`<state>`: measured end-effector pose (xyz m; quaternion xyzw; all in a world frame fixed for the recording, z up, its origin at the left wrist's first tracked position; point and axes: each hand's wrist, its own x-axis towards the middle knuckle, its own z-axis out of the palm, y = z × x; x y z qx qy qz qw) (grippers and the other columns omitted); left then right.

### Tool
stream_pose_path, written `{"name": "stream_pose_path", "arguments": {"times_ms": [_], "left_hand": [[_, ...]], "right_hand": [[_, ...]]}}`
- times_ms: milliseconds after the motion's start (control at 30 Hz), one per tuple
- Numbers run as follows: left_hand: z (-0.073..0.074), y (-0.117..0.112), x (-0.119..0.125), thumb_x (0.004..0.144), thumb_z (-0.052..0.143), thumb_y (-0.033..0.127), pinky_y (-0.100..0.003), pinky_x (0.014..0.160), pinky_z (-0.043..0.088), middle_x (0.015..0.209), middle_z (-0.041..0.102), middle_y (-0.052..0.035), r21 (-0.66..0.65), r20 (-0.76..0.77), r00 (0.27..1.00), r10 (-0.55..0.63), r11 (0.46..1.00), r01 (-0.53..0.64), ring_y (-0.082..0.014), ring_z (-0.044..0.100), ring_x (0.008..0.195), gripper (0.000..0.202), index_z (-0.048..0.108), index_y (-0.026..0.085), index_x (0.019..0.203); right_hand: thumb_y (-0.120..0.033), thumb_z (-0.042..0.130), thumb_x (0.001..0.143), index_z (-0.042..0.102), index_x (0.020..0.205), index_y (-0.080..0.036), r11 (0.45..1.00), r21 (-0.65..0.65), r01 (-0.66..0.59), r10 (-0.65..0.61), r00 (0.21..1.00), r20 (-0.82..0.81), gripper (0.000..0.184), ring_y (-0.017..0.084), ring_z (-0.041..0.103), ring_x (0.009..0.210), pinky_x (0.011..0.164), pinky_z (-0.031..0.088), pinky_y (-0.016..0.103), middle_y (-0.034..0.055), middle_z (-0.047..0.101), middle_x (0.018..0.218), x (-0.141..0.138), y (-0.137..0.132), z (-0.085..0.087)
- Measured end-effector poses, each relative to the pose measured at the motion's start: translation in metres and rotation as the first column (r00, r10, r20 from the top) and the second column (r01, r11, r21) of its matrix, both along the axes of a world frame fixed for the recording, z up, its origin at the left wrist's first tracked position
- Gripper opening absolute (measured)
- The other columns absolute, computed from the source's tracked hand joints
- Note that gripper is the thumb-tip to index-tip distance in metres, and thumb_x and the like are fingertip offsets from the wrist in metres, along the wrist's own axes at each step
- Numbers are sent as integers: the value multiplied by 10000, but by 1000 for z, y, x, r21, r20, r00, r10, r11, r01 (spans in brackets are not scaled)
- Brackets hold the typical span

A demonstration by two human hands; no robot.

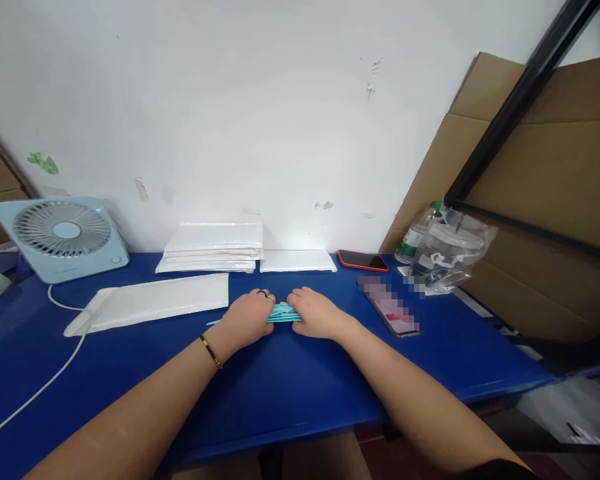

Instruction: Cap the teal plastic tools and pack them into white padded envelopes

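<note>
A small flat stack of teal items (281, 313) lies on the blue table (290, 393), between my two hands. My left hand (249, 315), with rings and a thin bracelet at the wrist, is closed around the stack's left end. My right hand (316, 313) curls over its right end. Both hands rest on the tabletop. What the teal items are I cannot make out.
A white padded envelope (155, 301) lies left of my hands, with a pile of white envelopes (213, 247) and another (298, 261) by the wall. A small fan (63, 237) with a white cable stands far left. Two phones (363, 260) (390, 308), a bottle (417, 235) and a plastic bag (450, 250) sit right.
</note>
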<state>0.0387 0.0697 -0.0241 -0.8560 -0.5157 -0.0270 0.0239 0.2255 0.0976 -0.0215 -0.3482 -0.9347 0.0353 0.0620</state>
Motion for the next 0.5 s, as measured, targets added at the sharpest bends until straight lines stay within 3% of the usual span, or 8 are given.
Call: {"name": "stream_pose_path", "arguments": {"times_ms": [67,133,233,300,400,500], "left_hand": [[5,-2,2,750,507,202,-338,733,457,919,620,-102,33,-13,999,48,998,-48,-250,590,861,173,524,163,918],[10,-5,4,793,459,220,-326,672,460,858,637,-85,32,-8,994,105,994,-104,-242,613,790,199,498,171,982],[13,-8,8,809,447,253,-316,624,457,824,653,-68,3,11,989,148,989,-148,-244,634,742,243,465,191,1044],[11,-9,12,793,469,250,-321,638,460,837,658,-72,-8,20,989,146,989,-146,-252,642,765,256,466,198,1043],[7,-10,14,773,484,236,-327,663,460,858,661,-82,-37,56,990,128,991,-126,-259,646,800,240,470,196,1010],[5,-10,13,759,492,214,-302,639,453,856,656,-68,-92,149,980,130,989,-118,-244,650,796,294,419,196,1043]], "right_hand": [[-198,593,717,531,932,-160,999,-50,12,-17,995,-95,226,190,520,830,745,423,309,64,537,928,4,0,4],[-249,614,740,505,1026,-181,988,-155,-7,-41,951,-306,313,176,534,852,728,438,287,54,536,995,7,0,7],[-379,504,860,448,1159,-217,965,-255,-66,-122,746,-655,345,180,519,1020,821,448,302,60,518,1121,3,0,5],[-390,359,933,452,1189,-226,963,-259,-79,-152,634,-758,318,175,488,1103,918,414,332,66,505,1167,-5,-2,2],[-388,302,952,455,1235,-229,957,-249,-146,-93,661,-745,359,171,458,1161,1000,360,350,70,492,1206,-13,-8,2],[-434,530,834,343,1350,-239,970,-206,-130,-28,780,-626,582,231,349,1272,1030,335,384,94,367,1358,-12,-17,9]]}}
